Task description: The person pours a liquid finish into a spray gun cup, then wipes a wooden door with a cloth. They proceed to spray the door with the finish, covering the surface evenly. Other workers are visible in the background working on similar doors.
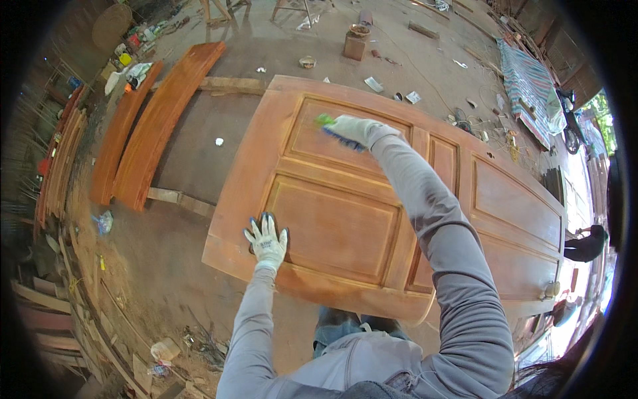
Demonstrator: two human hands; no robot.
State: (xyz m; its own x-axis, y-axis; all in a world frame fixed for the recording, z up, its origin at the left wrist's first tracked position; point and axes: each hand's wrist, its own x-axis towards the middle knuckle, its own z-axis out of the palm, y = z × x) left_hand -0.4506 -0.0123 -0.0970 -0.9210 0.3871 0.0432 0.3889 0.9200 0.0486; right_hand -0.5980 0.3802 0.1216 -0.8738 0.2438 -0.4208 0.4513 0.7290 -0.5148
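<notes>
A large reddish-brown wooden door (332, 226) with raised panels and moulded frames lies flat in front of me. My left hand (267, 245), in a white work glove with dark fingertips, rests on the door's near left part with its fingers spread. My right hand (357, 129), gloved too, reaches to the far upper panel. It is closed around a scrub brush (343, 139) with blue bristles and a bright green end. The bristles face down toward the panel; whether they touch it I cannot tell.
Two long brown boards (166, 126) lie on wooden supports (174, 198) to the left. More boards (63, 166) stand farther left. A small block with a bowl (357, 41) stands on the far floor among litter. A striped tarp (528, 90) and a person (586, 243) are at the right.
</notes>
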